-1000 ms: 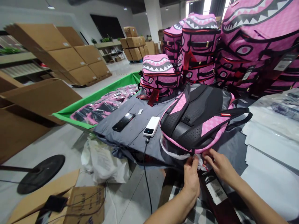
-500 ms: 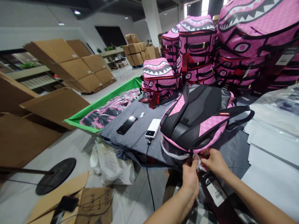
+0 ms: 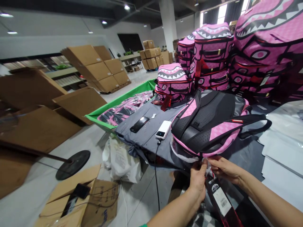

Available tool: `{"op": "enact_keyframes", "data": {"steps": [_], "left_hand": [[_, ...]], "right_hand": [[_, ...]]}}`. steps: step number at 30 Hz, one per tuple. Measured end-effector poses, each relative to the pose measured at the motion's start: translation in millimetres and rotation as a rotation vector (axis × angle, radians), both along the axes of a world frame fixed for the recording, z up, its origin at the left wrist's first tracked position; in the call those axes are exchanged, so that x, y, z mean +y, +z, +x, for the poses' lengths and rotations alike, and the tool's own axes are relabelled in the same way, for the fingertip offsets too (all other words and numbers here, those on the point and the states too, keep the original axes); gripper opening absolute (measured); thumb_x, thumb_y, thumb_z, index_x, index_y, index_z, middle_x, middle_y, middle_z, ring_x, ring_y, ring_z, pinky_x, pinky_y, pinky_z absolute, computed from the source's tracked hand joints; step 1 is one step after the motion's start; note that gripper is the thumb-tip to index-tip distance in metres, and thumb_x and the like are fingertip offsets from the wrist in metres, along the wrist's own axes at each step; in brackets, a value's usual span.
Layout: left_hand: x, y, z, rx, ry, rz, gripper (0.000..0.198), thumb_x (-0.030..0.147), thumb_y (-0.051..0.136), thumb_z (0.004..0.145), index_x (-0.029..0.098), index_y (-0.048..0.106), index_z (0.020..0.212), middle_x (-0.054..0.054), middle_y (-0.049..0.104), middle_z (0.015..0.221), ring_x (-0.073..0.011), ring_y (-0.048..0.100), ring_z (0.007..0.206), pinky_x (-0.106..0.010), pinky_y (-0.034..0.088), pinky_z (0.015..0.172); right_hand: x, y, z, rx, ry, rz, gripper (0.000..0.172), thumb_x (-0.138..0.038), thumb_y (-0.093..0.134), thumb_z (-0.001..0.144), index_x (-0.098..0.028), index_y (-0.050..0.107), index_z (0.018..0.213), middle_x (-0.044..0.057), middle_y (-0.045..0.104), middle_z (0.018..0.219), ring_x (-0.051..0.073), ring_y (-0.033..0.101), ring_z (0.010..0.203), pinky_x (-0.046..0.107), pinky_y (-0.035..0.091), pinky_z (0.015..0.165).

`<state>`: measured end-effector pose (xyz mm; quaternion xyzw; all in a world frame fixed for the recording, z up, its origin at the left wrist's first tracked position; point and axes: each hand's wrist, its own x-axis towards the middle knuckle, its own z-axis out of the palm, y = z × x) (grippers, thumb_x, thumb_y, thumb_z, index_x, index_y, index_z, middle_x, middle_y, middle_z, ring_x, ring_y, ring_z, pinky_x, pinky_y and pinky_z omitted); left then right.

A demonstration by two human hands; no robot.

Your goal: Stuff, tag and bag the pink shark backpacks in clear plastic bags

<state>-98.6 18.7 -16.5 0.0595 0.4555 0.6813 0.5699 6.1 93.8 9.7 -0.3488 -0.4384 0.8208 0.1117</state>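
A black and pink backpack lies on the table with its straps and padded back facing up. A strip of clear plastic bag runs round its near end. At that end my left hand is closed, its thumb pinching gathered plastic. My right hand is right beside it, fingers bent at the backpack's lower edge; what they pinch is partly hidden. Below the hands hangs a dark red hang tag with a white barcode label.
Pink shark-mouth backpacks stand stacked behind. Left of my work lie a white power bank with a cable and a black phone. A green-rimmed bin holds plastic-wrapped pink goods. White sheets lie at right; cardboard boxes stand on the floor.
The view has swung left, so everything sits further right in the picture. Both hands stay at the backpack's near end; my right hand's fingers are a little straighter.
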Motion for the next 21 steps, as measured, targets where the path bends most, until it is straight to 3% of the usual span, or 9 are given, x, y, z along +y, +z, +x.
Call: {"op": "enact_keyframes", "data": {"steps": [4,9,11,14,16,18,21], "left_hand": [[-2,-1.9,2,0.006,0.013,-0.003,0.076,0.061,0.093,0.046,0.013,0.065,0.097,-0.013,0.072,0.099,-0.0298,0.07,0.094,-0.041,0.052,0.089],[-40,-0.3,-13,0.206,-0.143,0.166,0.064,0.054,0.082,0.074,0.012,0.062,0.118,-0.019,0.068,0.122,-0.0298,0.064,0.116,-0.04,0.049,0.103],[-60,-2.7,-27,0.416,-0.172,0.208,0.054,0.052,0.071,0.087,0.014,0.061,0.123,-0.018,0.066,0.126,-0.0276,0.063,0.12,-0.039,0.05,0.104],[-78,-7.1,-57,1.054,-0.114,0.389,0.033,0.03,0.057,0.099,0.022,0.061,0.13,-0.011,0.066,0.132,-0.0215,0.06,0.127,-0.039,0.046,0.111],[-77,-9.3,-76,1.561,-0.088,0.594,0.044,0.018,0.055,0.097,0.024,0.054,0.141,-0.009,0.064,0.135,-0.0218,0.054,0.133,-0.045,0.04,0.117],[-66,-11.4,-92,1.901,-0.059,0.686,0.055,0.018,0.058,0.095,0.019,0.046,0.149,-0.012,0.061,0.139,-0.0264,0.05,0.138,-0.051,0.039,0.117],[-41,-16.1,-105,1.99,-0.094,0.604,0.05,0.021,0.057,0.095,0.018,0.052,0.145,-0.015,0.061,0.138,-0.0284,0.054,0.134,-0.05,0.045,0.113]], "right_hand": [[6,-5.9,-4,-0.038,-0.004,-0.099,0.077,-0.063,0.092,0.048,-0.017,0.049,0.091,-0.016,0.016,0.05,0.002,0.006,0.048,0.02,0.003,0.046],[13,-13.5,-7,-0.079,0.058,-0.17,0.074,-0.061,0.091,0.042,-0.018,0.049,0.084,-0.017,0.013,0.045,0.002,0.003,0.046,0.019,0.004,0.044],[15,-14.5,-7,-0.091,0.09,-0.185,0.073,-0.059,0.092,0.039,-0.018,0.05,0.083,-0.017,0.013,0.044,0.002,0.002,0.046,0.019,0.002,0.045],[13,-11.3,-6,-0.108,0.11,-0.146,0.077,-0.064,0.091,0.04,-0.016,0.055,0.087,-0.016,0.013,0.047,0.002,0.004,0.047,0.019,0.003,0.046],[10,-7.0,-2,-0.13,0.101,-0.008,0.079,-0.075,0.083,0.051,-0.015,0.059,0.096,-0.014,0.017,0.05,0.003,0.008,0.048,0.02,0.007,0.047],[4,-2.8,6,-0.193,0.067,0.271,0.08,-0.084,0.069,0.065,-0.014,0.062,0.101,-0.01,0.026,0.052,0.005,0.016,0.048,0.021,0.013,0.046],[-11,2.4,21,-0.378,-0.127,0.922,0.066,-0.076,0.055,0.084,-0.014,0.069,0.101,0.001,0.051,0.059,0.01,0.038,0.048,0.025,0.03,0.048]]}}
